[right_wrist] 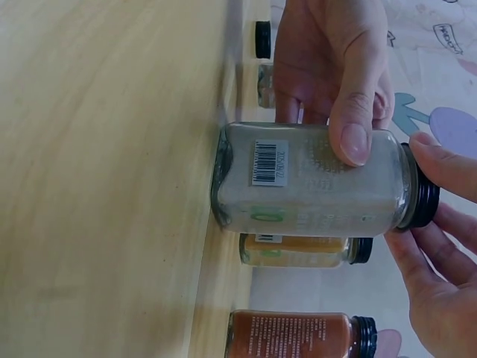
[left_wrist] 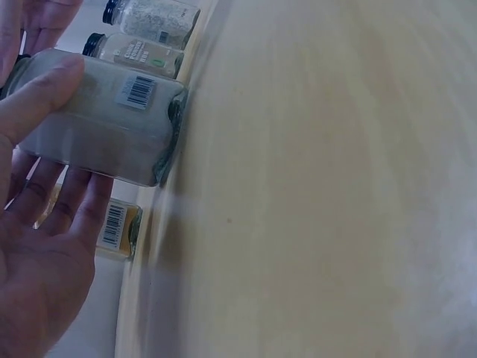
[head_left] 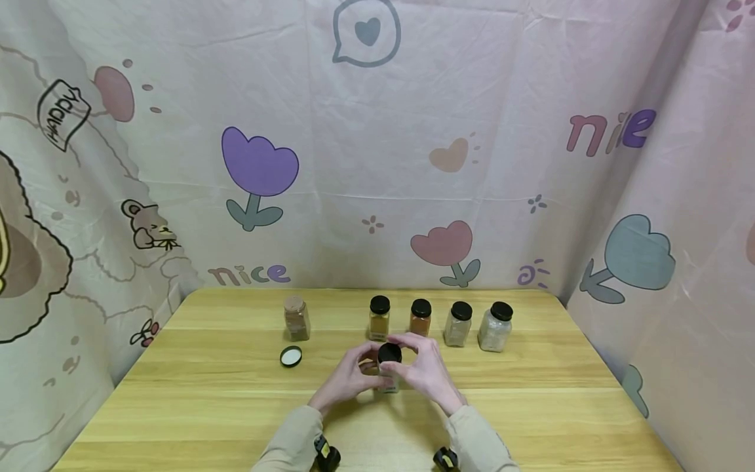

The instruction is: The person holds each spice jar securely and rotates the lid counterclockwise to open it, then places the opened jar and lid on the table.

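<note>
Glass jar (head_left: 388,379) of pale powder stands on the wooden surface (head_left: 531,406) at lower centre. The left hand (head_left: 348,377) grips its body, and the right hand's (head_left: 427,370) fingers (right_wrist: 440,168) curl round the black lid (head_left: 390,353). Holding the body firm against the surface should keep the jar from spinning as the lid turns.

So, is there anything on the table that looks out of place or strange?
One brown spice jar stands open at the left, apart from the capped row, and its lid lies upside down on the table in front of it. Nothing looks spilled or damaged.
</note>
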Demonstrator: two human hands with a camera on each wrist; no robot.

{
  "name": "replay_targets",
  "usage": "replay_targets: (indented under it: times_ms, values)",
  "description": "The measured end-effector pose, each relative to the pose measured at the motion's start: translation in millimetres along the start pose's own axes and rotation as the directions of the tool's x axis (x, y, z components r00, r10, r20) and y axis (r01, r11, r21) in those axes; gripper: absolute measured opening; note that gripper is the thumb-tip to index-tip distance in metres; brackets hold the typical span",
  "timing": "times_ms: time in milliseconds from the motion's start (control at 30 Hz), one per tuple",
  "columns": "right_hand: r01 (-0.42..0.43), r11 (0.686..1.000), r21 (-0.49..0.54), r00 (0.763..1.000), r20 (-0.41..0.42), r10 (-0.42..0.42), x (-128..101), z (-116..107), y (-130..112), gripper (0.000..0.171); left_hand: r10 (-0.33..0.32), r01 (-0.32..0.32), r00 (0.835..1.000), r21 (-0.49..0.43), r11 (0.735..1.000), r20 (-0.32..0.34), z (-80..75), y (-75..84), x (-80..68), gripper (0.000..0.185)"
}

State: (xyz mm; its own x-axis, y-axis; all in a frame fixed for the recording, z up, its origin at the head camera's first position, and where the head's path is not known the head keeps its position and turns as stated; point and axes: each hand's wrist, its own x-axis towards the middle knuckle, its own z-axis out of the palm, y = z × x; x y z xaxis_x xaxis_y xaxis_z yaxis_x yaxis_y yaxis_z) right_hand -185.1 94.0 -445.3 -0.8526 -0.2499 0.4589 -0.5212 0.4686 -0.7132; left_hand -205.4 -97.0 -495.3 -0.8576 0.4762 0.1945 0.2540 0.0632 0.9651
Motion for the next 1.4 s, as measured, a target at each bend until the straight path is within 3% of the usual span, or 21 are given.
replay_targets:
  times_ms: [400,567,767,967,1100,1400]
  values:
    - [0.037,0.999,0.031,0.999,0.038,-0.038,1,-2,3,0.048,0.028,-0.028,1.000,-0.002,1.000,0.001,0.3,-2.0,0.5,0.050]
    - [0.050,0.998,0.030,0.996,0.076,-0.052,0,-4,5,0.048,0.008,-0.008,1.000,-0.014,1.000,0.010,0.4,-1.0,0.7,0.052]
    - [0.092,0.995,-0.025,0.990,0.111,-0.088,0,-5,5,0.050,-0.001,0.001,1.000,-0.001,1.000,0.020,0.3,-0.9,1.0,0.052]
    - [0.161,0.970,-0.179,0.987,0.031,-0.158,2,-3,1,0.051,0.012,-0.013,1.000,0.018,1.000,0.027,-0.8,-0.9,1.3,0.051]
    - [0.119,0.966,-0.230,0.993,0.001,-0.122,4,-2,-3,0.045,0.011,-0.011,1.000,0.025,1.000,0.023,-1.6,-0.3,1.5,0.048]
    - [0.038,0.977,-0.211,0.998,0.055,-0.027,9,-4,-9,0.027,0.011,-0.011,0.999,0.013,1.000,0.035,-2.2,-0.5,1.0,0.046]
